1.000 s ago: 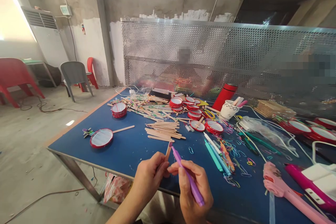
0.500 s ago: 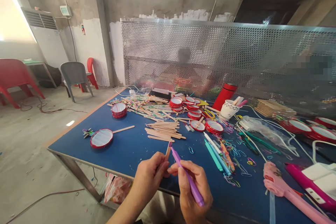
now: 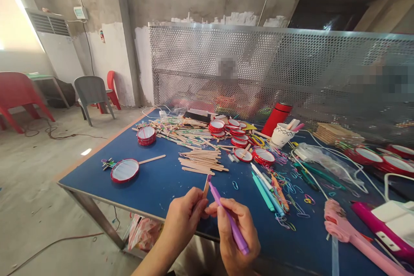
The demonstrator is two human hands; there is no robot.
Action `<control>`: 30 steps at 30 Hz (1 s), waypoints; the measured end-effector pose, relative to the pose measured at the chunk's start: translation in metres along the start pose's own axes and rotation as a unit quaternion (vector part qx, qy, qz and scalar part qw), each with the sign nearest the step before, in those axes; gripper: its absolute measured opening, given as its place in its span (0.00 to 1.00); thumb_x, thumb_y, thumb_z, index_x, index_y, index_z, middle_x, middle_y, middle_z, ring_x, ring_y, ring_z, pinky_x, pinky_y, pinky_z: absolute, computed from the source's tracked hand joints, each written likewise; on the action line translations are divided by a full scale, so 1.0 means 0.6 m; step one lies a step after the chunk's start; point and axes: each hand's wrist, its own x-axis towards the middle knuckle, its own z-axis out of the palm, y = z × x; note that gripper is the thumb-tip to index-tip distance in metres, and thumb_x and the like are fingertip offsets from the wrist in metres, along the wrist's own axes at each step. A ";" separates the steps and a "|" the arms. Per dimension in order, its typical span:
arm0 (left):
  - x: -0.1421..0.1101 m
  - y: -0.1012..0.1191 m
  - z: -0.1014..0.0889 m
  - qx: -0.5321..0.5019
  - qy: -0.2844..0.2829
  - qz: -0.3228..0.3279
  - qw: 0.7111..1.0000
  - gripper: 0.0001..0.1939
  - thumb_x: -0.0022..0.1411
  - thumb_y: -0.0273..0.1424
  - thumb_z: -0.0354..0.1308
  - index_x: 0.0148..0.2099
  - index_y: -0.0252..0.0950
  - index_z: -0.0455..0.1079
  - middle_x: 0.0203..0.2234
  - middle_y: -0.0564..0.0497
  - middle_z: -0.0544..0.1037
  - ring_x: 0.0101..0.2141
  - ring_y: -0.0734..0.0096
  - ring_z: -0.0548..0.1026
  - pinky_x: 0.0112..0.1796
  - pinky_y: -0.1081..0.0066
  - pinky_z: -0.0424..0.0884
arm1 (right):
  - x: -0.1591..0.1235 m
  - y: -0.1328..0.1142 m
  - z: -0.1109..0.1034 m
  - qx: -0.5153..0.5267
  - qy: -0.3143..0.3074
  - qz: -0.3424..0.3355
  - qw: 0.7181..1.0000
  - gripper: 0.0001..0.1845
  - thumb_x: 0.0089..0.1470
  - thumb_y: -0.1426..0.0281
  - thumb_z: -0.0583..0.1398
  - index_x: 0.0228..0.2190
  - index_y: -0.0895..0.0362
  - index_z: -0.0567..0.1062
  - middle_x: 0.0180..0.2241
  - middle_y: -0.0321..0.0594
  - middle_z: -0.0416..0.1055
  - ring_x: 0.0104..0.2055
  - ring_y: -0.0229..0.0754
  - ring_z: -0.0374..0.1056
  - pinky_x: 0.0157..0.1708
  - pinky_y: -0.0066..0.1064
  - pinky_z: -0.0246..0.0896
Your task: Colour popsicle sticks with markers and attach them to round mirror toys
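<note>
My left hand [image 3: 189,211] pinches a wooden craft stick [image 3: 206,187], held up over the table's near edge. In my right hand [image 3: 237,235] is a purple marker [image 3: 231,222], its tip at the upper end of the stick. The fingertips of both hands nearly meet below that tip. Beyond them lies a pile of plain craft sticks [image 3: 202,161]. A small red-rimmed drum [image 3: 125,170] with a stick handle rests to the left. Several markers [image 3: 267,192] lie to the right of my hands.
On the blue table [image 3: 155,194] are more red drums [image 3: 263,156], patterned sticks, a red bottle [image 3: 277,119], a white cup [image 3: 282,135] with pens, a pink glue gun [image 3: 339,222], and a magenta power strip [image 3: 375,224]. A perforated metal screen [image 3: 194,60] stands behind, with people beyond it.
My right hand and the purple marker have shifted very slightly left, the tip still at the stick's upper end. My left hand keeps its hold almost unmoved.
</note>
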 end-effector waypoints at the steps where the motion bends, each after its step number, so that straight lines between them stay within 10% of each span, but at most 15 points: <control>1: 0.000 0.000 0.000 0.003 0.000 -0.002 1.000 0.12 0.67 0.35 0.49 0.29 0.42 0.60 0.21 0.56 0.80 0.22 0.72 0.77 0.26 0.76 0.66 | 0.000 0.000 0.000 0.000 0.007 0.005 1.000 0.05 0.67 0.73 0.59 0.42 0.55 0.75 0.30 0.36 0.79 0.29 0.38 0.77 0.30 0.28 0.75; 14: 0.007 -0.009 -0.007 0.023 -0.027 0.013 0.999 0.13 0.70 0.37 0.49 0.31 0.43 0.63 0.22 0.56 0.81 0.23 0.71 0.78 0.28 0.76 0.69 | 0.004 -0.005 -0.001 0.006 0.031 0.004 1.000 0.08 0.67 0.76 0.55 0.43 0.53 0.73 0.27 0.32 0.74 0.27 0.36 0.74 0.32 0.27 0.74; 19: 0.011 -0.021 -0.013 -0.010 -0.032 0.000 0.999 0.14 0.71 0.40 0.50 0.33 0.43 0.67 0.23 0.56 0.82 0.24 0.70 0.78 0.31 0.75 0.72 | 0.036 0.008 -0.024 -0.111 -0.073 -0.088 0.987 0.10 0.65 0.77 0.58 0.46 0.53 0.73 0.32 0.37 0.77 0.34 0.39 0.76 0.37 0.29 0.73; 30: 0.012 -0.019 -0.002 -0.138 0.005 -0.063 0.988 0.14 0.70 0.45 0.52 0.37 0.42 0.68 0.28 0.53 0.85 0.30 0.64 0.84 0.35 0.69 0.77 | 0.111 0.107 -0.184 -0.482 -0.302 -0.152 0.808 0.25 0.61 0.84 0.53 0.54 0.52 0.74 0.41 0.40 0.80 0.44 0.48 0.75 0.45 0.40 0.69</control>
